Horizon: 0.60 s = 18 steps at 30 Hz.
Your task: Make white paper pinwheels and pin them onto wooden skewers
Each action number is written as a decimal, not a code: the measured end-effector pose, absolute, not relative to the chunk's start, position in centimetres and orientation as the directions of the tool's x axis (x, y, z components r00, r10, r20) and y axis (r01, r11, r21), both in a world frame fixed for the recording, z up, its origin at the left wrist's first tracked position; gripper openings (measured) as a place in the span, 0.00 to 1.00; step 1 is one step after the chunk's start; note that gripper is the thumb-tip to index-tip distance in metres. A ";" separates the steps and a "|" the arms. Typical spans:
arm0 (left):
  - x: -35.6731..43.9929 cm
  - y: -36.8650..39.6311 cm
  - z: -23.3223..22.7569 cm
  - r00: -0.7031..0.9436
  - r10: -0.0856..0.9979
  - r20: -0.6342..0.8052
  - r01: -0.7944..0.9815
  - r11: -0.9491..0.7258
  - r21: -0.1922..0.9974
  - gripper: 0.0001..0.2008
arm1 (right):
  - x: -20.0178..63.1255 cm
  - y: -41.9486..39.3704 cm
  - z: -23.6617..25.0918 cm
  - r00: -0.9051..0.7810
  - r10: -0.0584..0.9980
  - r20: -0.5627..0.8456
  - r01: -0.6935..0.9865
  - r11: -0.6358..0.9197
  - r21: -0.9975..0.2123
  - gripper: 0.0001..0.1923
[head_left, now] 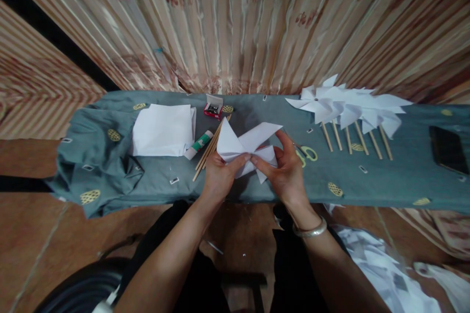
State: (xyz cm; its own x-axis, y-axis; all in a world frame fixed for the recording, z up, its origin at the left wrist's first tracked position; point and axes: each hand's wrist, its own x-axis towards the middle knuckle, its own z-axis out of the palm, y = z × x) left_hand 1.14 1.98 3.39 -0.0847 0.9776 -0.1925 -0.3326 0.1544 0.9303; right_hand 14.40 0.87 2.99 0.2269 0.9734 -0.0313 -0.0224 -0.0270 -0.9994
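Feed from the head camera, both arms reaching forward over the cloth-covered tabletop (pixel 367 186).

White paper pinwheel (pixel 244 144): between my two hands, above the middle of the tabletop, near the front edge. Whether its underside meets the cloth, I cannot tell.

My left grip (pixel 219 168): pinching the pinwheel at its lower left, thumb laid along the paper toward the hub. The fingers are mostly hidden behind the folds.

My right grip (pixel 288 164): pinching from the lower right, thumb tip at the hub, close to the left thumb. Index finger raised beside the upper-right vane; the vanes fan out above and between the hands. Silver bracelet (pixel 311 229) on this wrist.

Left of the hands: wooden sticks (pixel 208 151) lying slantwise, just beside the left hand; then a green-and-white glue stick (pixel 200 143) near a stack of white paper (pixel 161 129). Beyond the sticks, a small red box (pixel 213 107) stands open, dark contents too small to name.

Right side: scissors (pixel 310 153) with yellow-green handles, just beside the right hand. Farther right, a row of overlapping pinwheels on sticks (pixel 348 102); a dark phone (pixel 448 149) at the far end.
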 end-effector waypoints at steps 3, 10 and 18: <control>1.1 2.0 3.3 -0.093 0.980 -0.176 -0.307 0.139 0.941 0.18 | 14.4 0.9 3.2 0.214 0.976 -0.047 -0.031 -0.042 -0.999 0.47; 1.0 1.9 3.0 -0.072 0.988 -0.136 -0.297 0.109 0.949 0.17 | 14.2 1.0 3.2 0.204 0.977 -0.063 -0.045 -0.054 -0.998 0.45; 1.0 2.0 2.8 -0.111 0.980 -0.167 -0.282 0.130 0.950 0.18 | 14.1 0.6 3.4 0.226 0.973 -0.041 0.033 -0.050 -0.998 0.41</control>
State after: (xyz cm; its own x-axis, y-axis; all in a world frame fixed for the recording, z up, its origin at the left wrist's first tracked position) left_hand 1.03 1.99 2.78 -0.1107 0.9797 -0.1669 -0.2824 0.1300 0.9504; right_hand 14.15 0.61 3.38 0.2260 0.9732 -0.0414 0.0329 -0.0501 -0.9982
